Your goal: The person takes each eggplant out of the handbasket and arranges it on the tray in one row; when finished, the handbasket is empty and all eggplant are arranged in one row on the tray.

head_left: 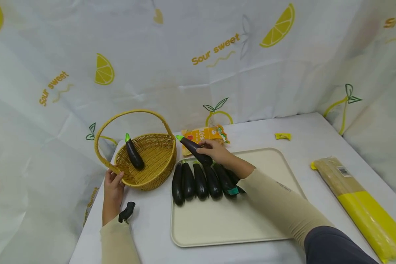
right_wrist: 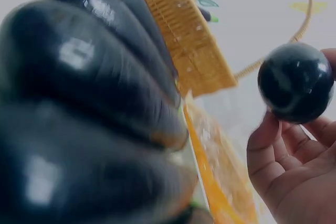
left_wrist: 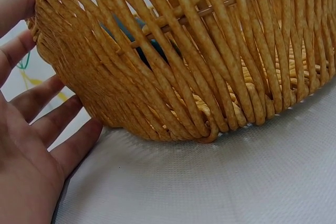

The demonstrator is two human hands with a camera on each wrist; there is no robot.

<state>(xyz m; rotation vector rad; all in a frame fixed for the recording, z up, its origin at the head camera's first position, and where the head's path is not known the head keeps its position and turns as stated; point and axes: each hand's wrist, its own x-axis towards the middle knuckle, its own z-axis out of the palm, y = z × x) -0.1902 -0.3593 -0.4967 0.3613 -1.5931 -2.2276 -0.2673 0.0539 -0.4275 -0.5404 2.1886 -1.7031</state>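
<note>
My right hand [head_left: 214,151] grips an eggplant [head_left: 194,148] above the far edge of the tray, its green stem end pointing left toward the basket. In the right wrist view the eggplant's round dark end [right_wrist: 295,83] sits between thumb and fingers. My left hand [head_left: 113,185] holds the near left side of a wicker basket [head_left: 165,172] where the arched handle meets the rim. In the left wrist view the fingers [left_wrist: 58,121] lie against the woven wall. One eggplant [head_left: 134,154] leans inside the basket. Several more eggplants [head_left: 201,183] lie side by side on the beige tray [head_left: 217,227].
An orange food packet [head_left: 204,134] lies behind the tray. Farther right are a small yellow wrapper [head_left: 283,136] and a long yellow-and-clear packet [head_left: 359,205]. A lemon-print curtain [head_left: 184,73] hangs behind the white table [head_left: 155,227].
</note>
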